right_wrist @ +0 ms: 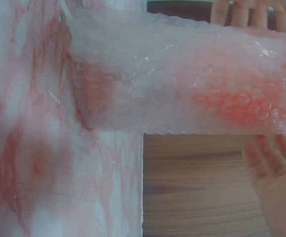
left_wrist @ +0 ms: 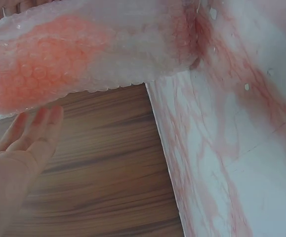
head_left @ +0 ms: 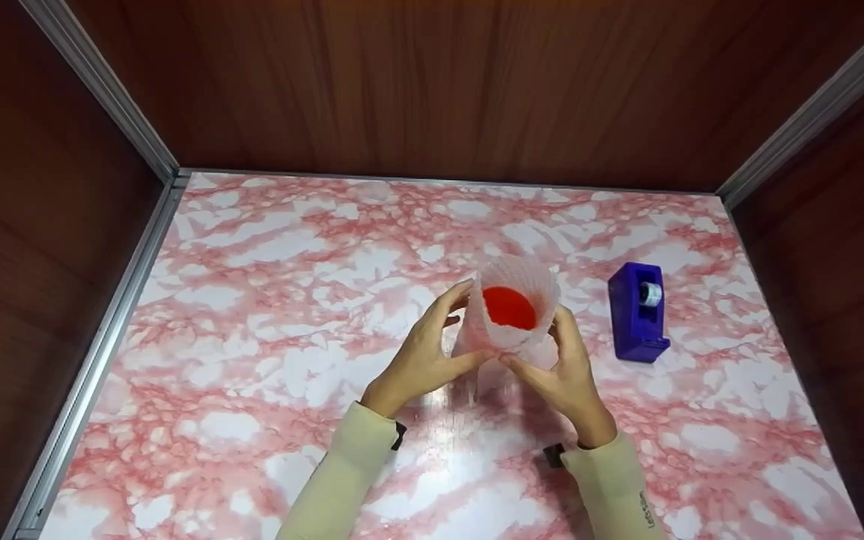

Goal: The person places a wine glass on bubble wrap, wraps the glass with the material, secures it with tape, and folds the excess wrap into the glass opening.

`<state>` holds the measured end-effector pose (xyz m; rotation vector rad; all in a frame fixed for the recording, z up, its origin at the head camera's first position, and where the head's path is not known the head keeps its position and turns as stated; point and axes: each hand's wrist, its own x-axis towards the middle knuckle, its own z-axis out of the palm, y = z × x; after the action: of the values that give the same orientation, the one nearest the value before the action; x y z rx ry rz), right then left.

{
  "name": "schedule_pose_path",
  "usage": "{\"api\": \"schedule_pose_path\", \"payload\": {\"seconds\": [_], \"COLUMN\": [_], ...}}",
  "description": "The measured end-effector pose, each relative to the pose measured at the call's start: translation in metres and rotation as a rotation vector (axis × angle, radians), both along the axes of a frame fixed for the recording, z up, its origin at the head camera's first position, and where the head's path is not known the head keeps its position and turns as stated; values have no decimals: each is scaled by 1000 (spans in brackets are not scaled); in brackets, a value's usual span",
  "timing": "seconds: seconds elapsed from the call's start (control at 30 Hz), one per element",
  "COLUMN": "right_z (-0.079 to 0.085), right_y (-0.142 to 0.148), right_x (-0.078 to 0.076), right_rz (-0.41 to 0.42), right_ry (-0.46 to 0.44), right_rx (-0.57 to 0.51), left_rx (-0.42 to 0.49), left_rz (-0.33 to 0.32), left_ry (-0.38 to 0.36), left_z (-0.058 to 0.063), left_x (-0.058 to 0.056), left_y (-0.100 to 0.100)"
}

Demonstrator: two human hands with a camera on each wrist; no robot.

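A tube of bubble wrap (head_left: 541,281) stands upright on the table, wound around a red object whose round red end (head_left: 508,307) shows inside the upper opening. What the red object is cannot be told. My left hand (head_left: 426,358) holds the tube from the left and my right hand (head_left: 571,367) from the right, with both thumbs meeting at the near side of the rim. Through the layers in the left wrist view, the red part (left_wrist: 49,64) looks orange and sits in the upper portion. The tube's lower part is paler in the right wrist view.
To the right of the hands stands a purple tape dispenser (head_left: 636,315) with a roll of clear tape (head_left: 650,294). The table (head_left: 252,420) has a red and white marbled top. Dark wooden panels (head_left: 432,90) with metal edge strips enclose it at the back and sides.
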<state>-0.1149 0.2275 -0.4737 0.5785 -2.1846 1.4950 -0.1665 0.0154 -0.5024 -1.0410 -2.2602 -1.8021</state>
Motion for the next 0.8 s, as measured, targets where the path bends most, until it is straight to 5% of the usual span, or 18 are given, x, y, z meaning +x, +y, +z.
{"api": "schedule_pose_path", "payload": {"seconds": [0.37,0.8], "right_z": [-6,-8], "right_y": [-1,-3], "right_x": [3,-1], "right_rz": [-18,5], "right_ry": [66,192], "right_rx": [-187,-86], "left_rx": [99,80], "left_rz": [12,68], "left_ry": [75,76], "left_z": [-6,-6], "left_x": [3,5], "left_y": [0,2]}}
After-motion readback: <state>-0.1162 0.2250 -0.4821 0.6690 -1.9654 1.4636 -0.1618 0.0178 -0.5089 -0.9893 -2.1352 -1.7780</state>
